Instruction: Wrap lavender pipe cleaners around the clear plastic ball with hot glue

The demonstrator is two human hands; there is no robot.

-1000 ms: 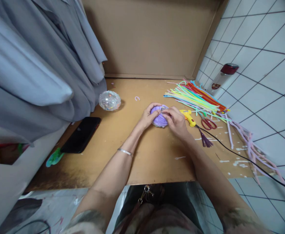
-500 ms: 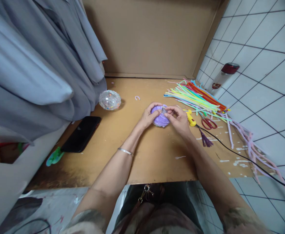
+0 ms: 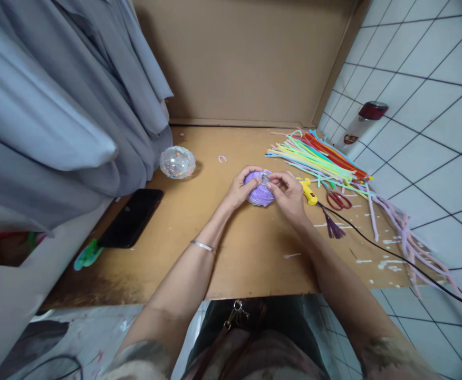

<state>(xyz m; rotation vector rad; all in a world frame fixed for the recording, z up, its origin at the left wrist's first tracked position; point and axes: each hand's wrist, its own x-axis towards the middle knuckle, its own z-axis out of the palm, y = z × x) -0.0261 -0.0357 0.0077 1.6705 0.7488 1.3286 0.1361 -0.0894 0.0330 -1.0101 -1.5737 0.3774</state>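
Note:
A rounded purple piece (image 3: 261, 195), wound in rows of what looks like pipe cleaner, rests in my left hand (image 3: 241, 188). My left fingers curl round its far side, with the thumb pressed on its top. At its upper right sits a small clear greyish part (image 3: 265, 178). My right hand (image 3: 290, 195) pinches at that small part with thumb and forefinger. Just right of my right hand lies a yellow glue gun (image 3: 309, 192) with a black cord.
A clear ball (image 3: 177, 162) and a black phone (image 3: 131, 218) lie to the left. Colourful pipe cleaners (image 3: 321, 158) are heaped at the back right, near red-handled scissors (image 3: 338, 200) and a purple tassel (image 3: 333, 226). A small pale curl (image 3: 222, 159) lies behind my hands.

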